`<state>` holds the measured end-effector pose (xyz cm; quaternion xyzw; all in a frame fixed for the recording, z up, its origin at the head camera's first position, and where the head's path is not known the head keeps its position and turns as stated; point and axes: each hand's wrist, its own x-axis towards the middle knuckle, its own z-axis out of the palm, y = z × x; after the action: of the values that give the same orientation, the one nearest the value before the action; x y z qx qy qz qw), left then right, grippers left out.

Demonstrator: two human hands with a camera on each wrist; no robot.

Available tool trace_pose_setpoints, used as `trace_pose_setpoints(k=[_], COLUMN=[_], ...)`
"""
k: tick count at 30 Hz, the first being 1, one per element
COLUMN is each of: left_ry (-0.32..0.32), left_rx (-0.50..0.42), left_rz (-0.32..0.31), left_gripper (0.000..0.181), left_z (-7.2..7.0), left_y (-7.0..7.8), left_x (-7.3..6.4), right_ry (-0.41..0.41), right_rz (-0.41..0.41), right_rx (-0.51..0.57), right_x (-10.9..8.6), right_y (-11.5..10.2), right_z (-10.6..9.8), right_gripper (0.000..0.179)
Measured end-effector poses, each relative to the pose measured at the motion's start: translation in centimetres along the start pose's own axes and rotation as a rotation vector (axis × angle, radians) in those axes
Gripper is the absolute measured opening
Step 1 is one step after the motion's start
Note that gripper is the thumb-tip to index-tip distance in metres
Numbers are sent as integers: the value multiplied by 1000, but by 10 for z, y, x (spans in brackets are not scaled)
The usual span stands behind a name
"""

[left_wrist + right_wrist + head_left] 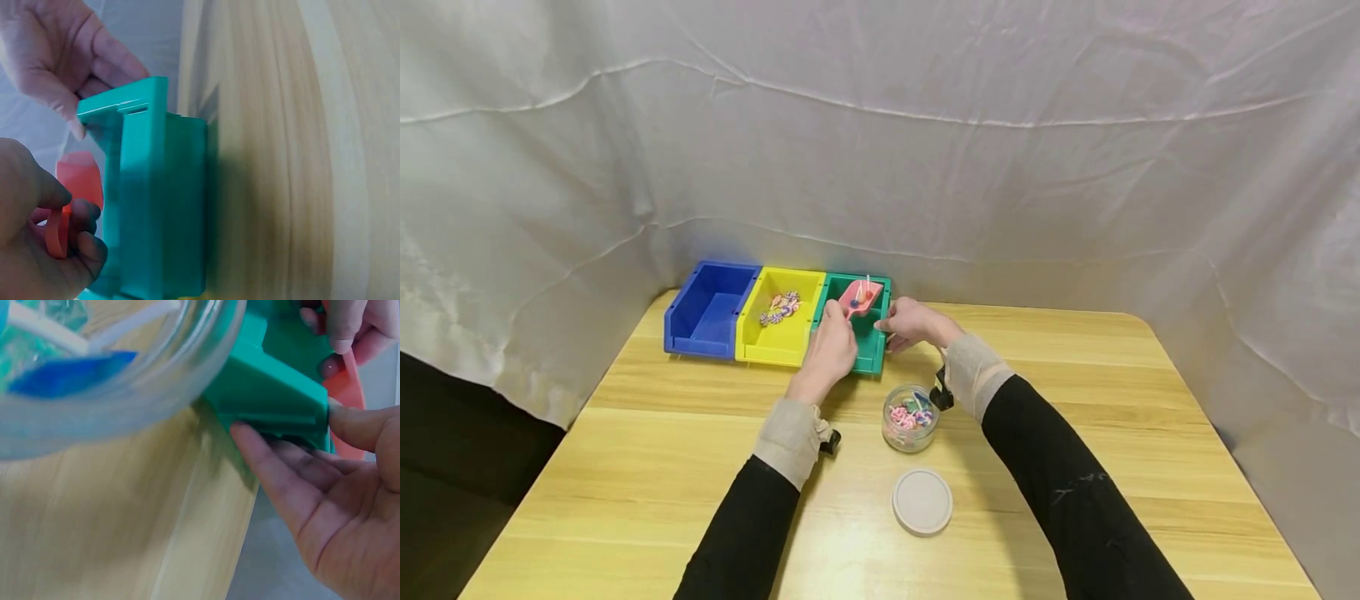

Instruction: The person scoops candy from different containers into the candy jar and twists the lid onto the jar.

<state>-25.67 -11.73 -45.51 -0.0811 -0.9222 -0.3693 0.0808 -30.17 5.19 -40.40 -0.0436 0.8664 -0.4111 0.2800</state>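
Note:
My left hand (831, 346) grips the handle of a pink scoop (848, 295) and holds it over the green bin (869, 360). A few small candies on sticks, with red and blue heads, lie on the scoop's blade. My right hand (916, 322) holds the green bin by its right side. In the right wrist view the thumb presses the rim while the fingers lie along the outer wall. The left wrist view shows the coral-coloured scoop (81, 178) pinched by its handle beside the bin's rim.
Left of the green bin stand a yellow bin (772, 353) with several swirled candies (782, 308) and a blue bin (700, 345). A glass jar (908, 444) of candies stands in front of the green bin. Its round white lid (922, 502) lies nearer. A grey curtain hangs behind.

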Motion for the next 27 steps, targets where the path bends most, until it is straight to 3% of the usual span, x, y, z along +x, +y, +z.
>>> trace_pose_setpoints(k=[5,8,16,27], left_ry=[33,43,61,27], left_rx=[-21,-29,-72,-148], left_rz=[49,77,141,216], left_gripper=[18,20,21,21], left_z=[-11,-20,-43,-72], left_y=[8,14,22,27], left_x=[-2,-4,-15,-37], right_ry=[100,125,147,226], right_rz=[-42,-86,-295,-465], right_rx=[-161,-185,-140,24], right_x=[-6,-12,-43,-81], right_y=[4,10,32,69], right_z=[-7,-15,-29,-11], right_gripper=[37,46,46,48])
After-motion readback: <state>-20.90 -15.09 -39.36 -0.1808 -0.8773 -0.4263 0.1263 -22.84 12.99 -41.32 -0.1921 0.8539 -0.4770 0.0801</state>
